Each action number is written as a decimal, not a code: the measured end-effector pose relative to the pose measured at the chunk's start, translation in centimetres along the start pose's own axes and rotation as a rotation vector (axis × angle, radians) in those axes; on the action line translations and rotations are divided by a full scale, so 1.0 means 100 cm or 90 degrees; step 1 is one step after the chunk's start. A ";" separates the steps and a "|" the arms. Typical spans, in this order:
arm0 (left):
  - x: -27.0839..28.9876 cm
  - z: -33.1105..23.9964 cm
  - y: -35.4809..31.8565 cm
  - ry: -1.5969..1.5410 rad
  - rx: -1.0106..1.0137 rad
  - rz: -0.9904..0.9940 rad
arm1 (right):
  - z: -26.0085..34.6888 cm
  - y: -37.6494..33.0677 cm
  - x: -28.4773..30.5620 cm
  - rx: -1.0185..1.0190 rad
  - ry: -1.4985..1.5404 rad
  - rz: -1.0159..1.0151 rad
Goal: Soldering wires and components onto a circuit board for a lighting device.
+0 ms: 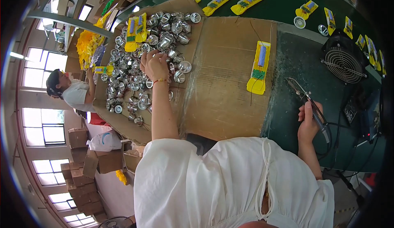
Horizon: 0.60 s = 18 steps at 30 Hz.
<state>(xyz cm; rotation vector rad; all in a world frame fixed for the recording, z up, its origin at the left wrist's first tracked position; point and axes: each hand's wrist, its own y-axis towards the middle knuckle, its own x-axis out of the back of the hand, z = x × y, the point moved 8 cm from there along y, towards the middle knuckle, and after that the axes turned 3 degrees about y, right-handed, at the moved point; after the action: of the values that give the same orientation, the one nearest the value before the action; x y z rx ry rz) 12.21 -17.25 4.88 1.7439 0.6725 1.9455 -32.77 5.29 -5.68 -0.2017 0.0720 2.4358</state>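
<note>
Left of the roomy cardboard sheet (pixel 223 76), the left hand (pixel 156 66) is over shiny cups (pixel 165 43), grip unclear; past the right edge, the right hand (pixel 308 125) hugs a soldering iron (pixel 316 115).

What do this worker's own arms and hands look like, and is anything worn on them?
The left hand and right hand are gloveless. A thin yellow-orange bracelet circles the left wrist; none shows on the right. Both forearms are bare, below loose white sleeves.
</note>
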 end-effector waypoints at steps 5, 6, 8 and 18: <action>0.018 -0.053 -0.016 -0.454 0.126 0.150 | -0.004 0.001 0.007 -0.038 0.020 -0.026; 0.022 -0.080 -0.029 -0.568 0.146 0.216 | 0.002 0.001 0.005 -0.045 0.042 -0.027; 0.028 -0.130 -0.058 -0.614 0.049 0.261 | 0.011 0.002 -0.007 -0.044 0.017 0.030; -0.014 -0.174 -0.097 -0.755 0.144 0.451 | 0.017 0.003 -0.037 -0.073 -0.001 0.133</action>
<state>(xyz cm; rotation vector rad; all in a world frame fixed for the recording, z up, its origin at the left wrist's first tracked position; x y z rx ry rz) -4.92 -11.55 -3.72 3.0304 -0.2067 0.7524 -30.37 2.94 -3.36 -0.2547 -0.0504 2.6511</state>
